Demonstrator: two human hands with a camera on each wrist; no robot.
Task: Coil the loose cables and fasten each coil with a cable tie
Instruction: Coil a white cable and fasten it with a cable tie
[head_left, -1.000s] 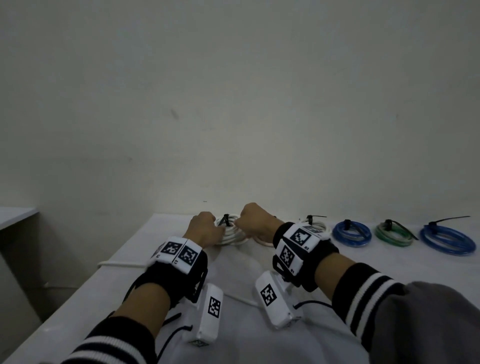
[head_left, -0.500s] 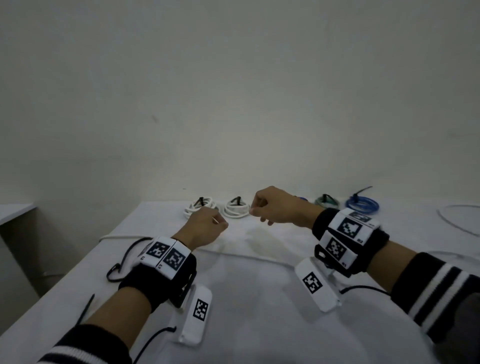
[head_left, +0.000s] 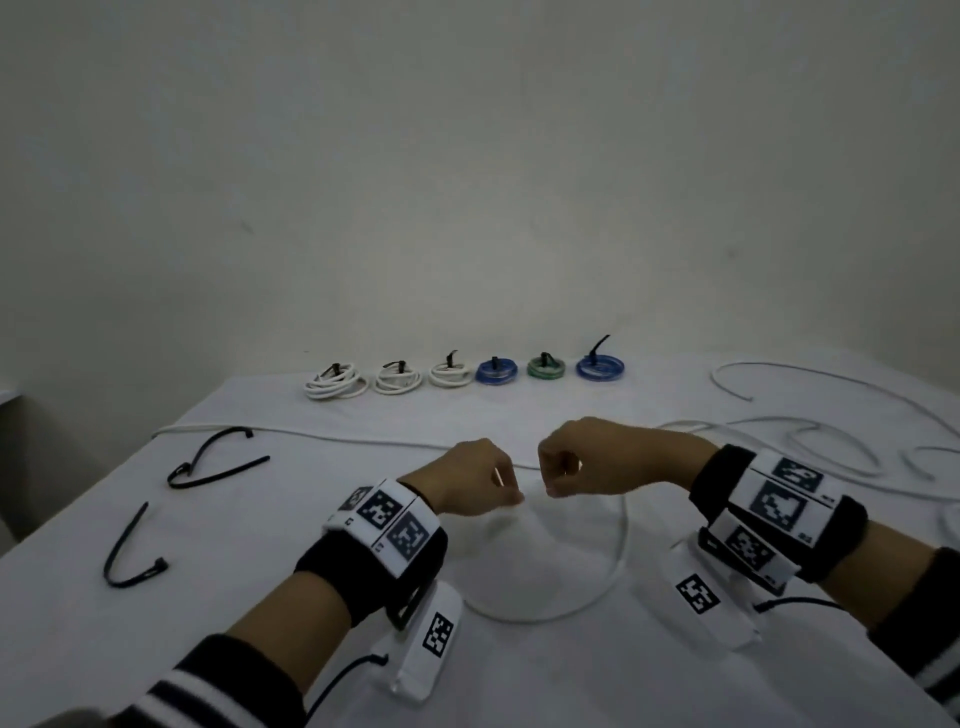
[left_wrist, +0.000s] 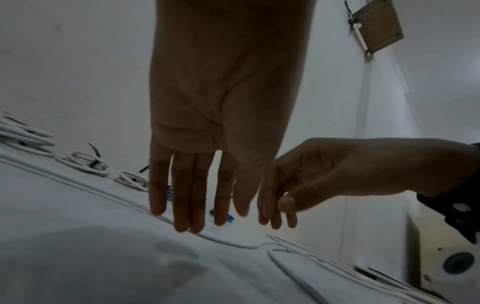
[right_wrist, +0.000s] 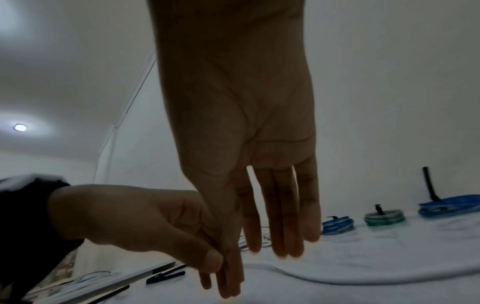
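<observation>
Slack is looking like the main hazard here. The left hand (head_left: 467, 480) and the right hand (head_left: 587, 462) are hovering close together, knuckles up, each with its thumb pressing against its fingertips in a pinch. I cannot tell whether either pinch is actually closing on anything. The white cable (head_left: 618, 552) is lying on the table (head_left: 519, 686) in 1 wide loop, sweeping from under the right hand, round on the near side of both hands, and back up toward the left hand.

If the cable is not in a firm pinch, the first turn is likely to spring open, since the loop is looking stiff and wide. Its run is continuing past the right hand into a tangle of loose cables (head_left: 831, 452), so pulling quickly is risking a snag or dragging those strands along.

Beyond the hands, 6 tied coils (head_left: 335, 384) are sitting in a row, and another long cable (head_left: 311, 439) is lying between them and the hands. A sweeping wrist could be knocking into either.

The 2 spare cable ties (head_left: 208, 462) are lying well to the left of the left hand. Reaching for 1 is meaning freeing a hand, and a coil held by only 1 hand could be unwinding at that moment.
</observation>
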